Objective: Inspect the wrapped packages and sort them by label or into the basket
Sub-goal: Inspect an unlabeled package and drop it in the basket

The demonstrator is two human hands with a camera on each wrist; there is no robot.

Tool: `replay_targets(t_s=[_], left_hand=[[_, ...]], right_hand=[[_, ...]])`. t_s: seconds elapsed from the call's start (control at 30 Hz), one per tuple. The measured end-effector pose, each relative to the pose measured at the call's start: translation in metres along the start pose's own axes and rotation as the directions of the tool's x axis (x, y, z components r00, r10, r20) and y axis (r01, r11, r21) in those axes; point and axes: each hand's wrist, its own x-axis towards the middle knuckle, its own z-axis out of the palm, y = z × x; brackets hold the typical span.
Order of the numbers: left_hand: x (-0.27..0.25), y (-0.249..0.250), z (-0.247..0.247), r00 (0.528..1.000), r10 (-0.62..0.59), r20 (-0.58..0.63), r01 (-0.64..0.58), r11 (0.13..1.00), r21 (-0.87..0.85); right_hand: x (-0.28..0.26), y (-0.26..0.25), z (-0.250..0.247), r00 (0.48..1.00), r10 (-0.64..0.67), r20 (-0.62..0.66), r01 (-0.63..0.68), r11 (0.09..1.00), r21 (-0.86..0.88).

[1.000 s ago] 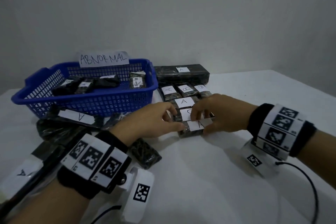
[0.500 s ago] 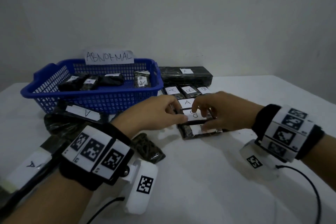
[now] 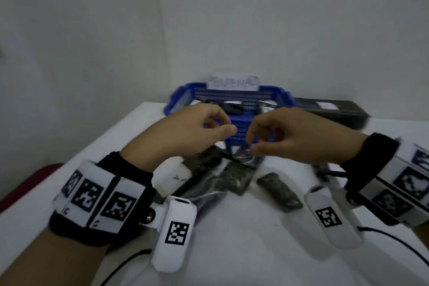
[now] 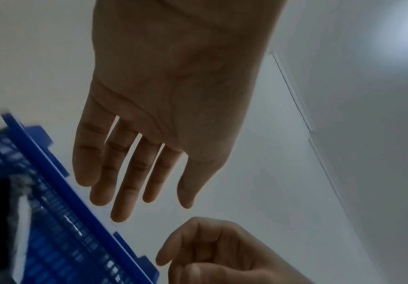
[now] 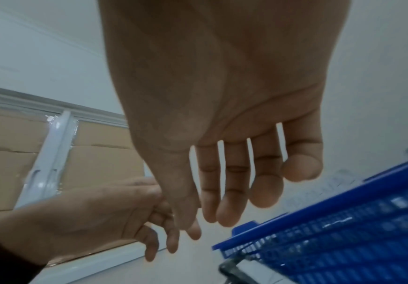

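Both our hands are up in the air right now with nothing in them. Our left hand point(image 3: 185, 132) hovers in front of the blue basket point(image 3: 176, 100), fingers loose and slightly bent; our right hand point(image 3: 285, 137) is just beside it, also loosely curled around nothing.

The wrapped packages are under and around us. On the near left, a long one with a white label point(image 3: 171, 176) lies half under our left wrist. Right of it is a small dark mottled packet point(image 3: 236, 176), and further right another small one point(image 3: 278, 190) lies on the white table point(image 3: 232, 251). A few already sit in the basket, and a long black package point(image 3: 329, 111) lies far right, next to it.

Our guess on handling: they look light, wrapped in shiny film, so probably a bit slippery and crinkly. We'd pinch the small ones across the short sides and take the long ones near the middle so they don't sag or tip. The labels are too blurred to read here.
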Motion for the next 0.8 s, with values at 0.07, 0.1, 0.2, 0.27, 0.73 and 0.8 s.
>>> replay_targets(t_s=[0.07, 0.1, 0.2, 0.27, 0.73, 0.8], left_hand=[[-0.014, -0.02, -0.017, 0.998, -0.036, -0.056, 0.038, 0.999, 0.03], [-0.024, -0.032, -0.027, 0.994, -0.069, -0.089, 0.074, 0.996, 0.052], [-0.051, -0.063, -0.045, 0.964, -0.21, -0.162, 0.226, 0.969, 0.094], [-0.072, -0.082, -0.055, 0.927, -0.302, -0.222, 0.336, 0.932, 0.134], [-0.096, -0.121, -0.056, 0.9, -0.381, -0.213, 0.369, 0.925, -0.096], [-0.092, -0.109, -0.059, 0.917, -0.274, -0.29, 0.246, 0.961, -0.128]], right_hand=[[0.019, -0.018, 0.017, 0.997, -0.058, 0.058, 0.056, 0.998, 0.036], [0.03, -0.03, 0.027, 0.992, -0.093, 0.087, 0.089, 0.995, 0.051], [0.052, -0.055, 0.052, 0.979, -0.157, 0.132, 0.142, 0.983, 0.112], [0.064, -0.071, 0.067, 0.967, -0.193, 0.168, 0.168, 0.974, 0.15], [0.088, -0.09, 0.103, 0.991, -0.121, 0.06, 0.097, 0.947, 0.306], [0.083, -0.087, 0.09, 0.993, -0.085, -0.081, 0.109, 0.923, 0.369]])
